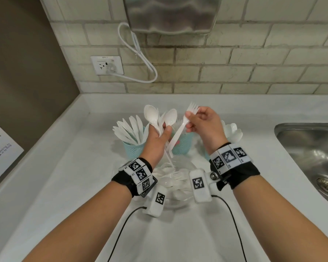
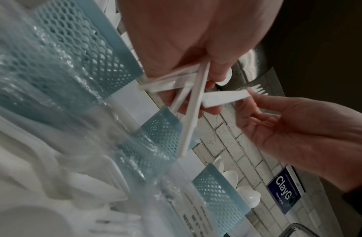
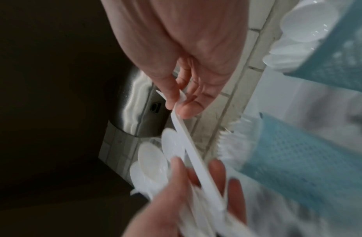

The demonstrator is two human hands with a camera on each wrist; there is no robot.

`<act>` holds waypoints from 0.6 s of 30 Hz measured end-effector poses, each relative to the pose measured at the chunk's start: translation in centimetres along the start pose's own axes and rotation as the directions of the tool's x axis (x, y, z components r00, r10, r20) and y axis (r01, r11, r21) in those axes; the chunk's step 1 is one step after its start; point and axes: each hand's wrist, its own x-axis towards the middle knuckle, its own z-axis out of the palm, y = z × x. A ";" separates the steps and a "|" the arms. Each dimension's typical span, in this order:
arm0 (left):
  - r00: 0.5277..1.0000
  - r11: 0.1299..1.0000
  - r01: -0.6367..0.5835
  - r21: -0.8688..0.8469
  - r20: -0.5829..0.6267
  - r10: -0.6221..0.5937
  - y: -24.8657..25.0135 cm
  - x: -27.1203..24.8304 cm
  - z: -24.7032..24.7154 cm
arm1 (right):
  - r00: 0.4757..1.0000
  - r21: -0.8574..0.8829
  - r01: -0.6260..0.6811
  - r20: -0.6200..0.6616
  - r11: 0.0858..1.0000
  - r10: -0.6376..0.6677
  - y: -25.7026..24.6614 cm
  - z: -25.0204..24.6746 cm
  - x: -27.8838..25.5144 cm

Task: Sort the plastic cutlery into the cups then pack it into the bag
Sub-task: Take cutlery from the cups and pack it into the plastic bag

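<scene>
Fork (image 1: 180,127) between hands, perhaps above cups (image 1: 133,148).

Bright head view; dim, blurred wrist views

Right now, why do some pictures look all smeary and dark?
Head view: bright and sharp, with the tile lines bent by the wide lens. Left wrist view: the cups are smeared near the lens, and the far corner is dark. Right wrist view: the spoons and left hand are blurry, and the left side is nearly black.
</scene>
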 end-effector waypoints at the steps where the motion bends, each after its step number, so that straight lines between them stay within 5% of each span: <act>1: 1.000 1.000 -0.004 0.013 -0.018 0.004 -0.1 0.3 -0.2 | 0.999 0.002 0.038 -0.029 0.999 -0.038 -0.8 -0.3 0.4; 7: 0.996 0.996 -0.057 0.069 -0.063 0.062 -0.5 1.1 -0.8 | 0.950 -0.204 0.252 -0.134 0.946 -0.282 -2.4 -1.2 2.6; 11: 0.996 0.988 -0.083 0.130 -0.019 0.086 -0.5 0.8 -0.6 | 0.977 -0.405 0.142 -0.089 0.903 -0.194 1.3 -1.0 3.1; 14: 0.997 0.986 -0.075 0.148 -0.005 0.076 -0.7 0.7 -0.6 | 0.990 -0.661 0.096 -0.013 0.744 -0.139 3.6 -1.3 3.3; 18: 0.996 0.975 -0.086 0.203 0.001 0.088 -0.6 0.7 -0.7 | 0.995 -0.770 0.099 0.060 0.631 -0.083 3.9 -1.2 3.5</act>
